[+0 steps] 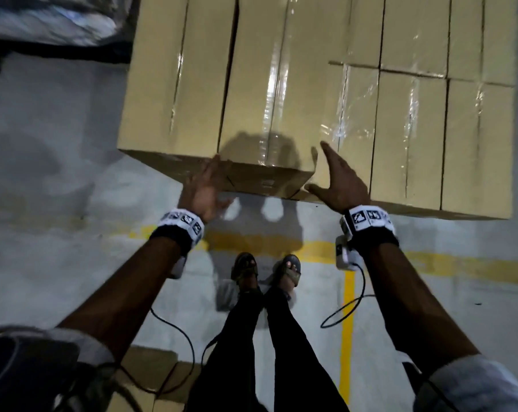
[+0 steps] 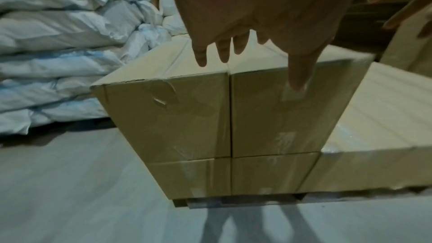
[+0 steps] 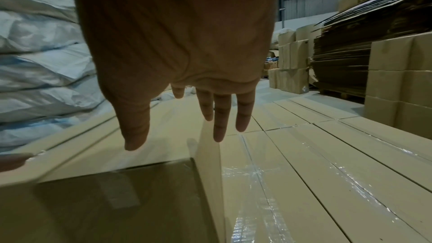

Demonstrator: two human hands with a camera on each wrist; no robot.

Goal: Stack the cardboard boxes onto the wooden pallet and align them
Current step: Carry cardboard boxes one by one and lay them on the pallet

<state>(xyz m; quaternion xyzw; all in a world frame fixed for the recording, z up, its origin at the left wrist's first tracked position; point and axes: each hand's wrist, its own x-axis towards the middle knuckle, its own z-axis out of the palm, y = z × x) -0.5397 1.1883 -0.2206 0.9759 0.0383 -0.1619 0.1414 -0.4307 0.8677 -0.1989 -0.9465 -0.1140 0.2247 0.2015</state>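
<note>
Two long taped cardboard boxes [image 1: 266,84] lie side by side as an upper layer at the left of the stack. A lower layer of boxes [image 1: 430,129] spreads to the right. The dark edge of the pallet [image 2: 233,200] shows under the stack. My left hand [image 1: 205,185] is open, fingers straight, at the front top edge near the seam between the two upper boxes [image 2: 275,114]; contact is unclear. My right hand [image 1: 338,179] is open, fingers [image 3: 219,127] reaching along the right side of the upper right box [image 3: 105,200], thumb by its front corner.
White sacks [image 2: 58,53] are piled at the left of the pallet. Flat cardboard sheets [image 3: 346,53] and more stacked boxes [image 3: 397,80] stand at the far right. Yellow lines [image 1: 348,307] mark the grey floor by my feet. Another box [image 1: 144,370] lies behind me on the left.
</note>
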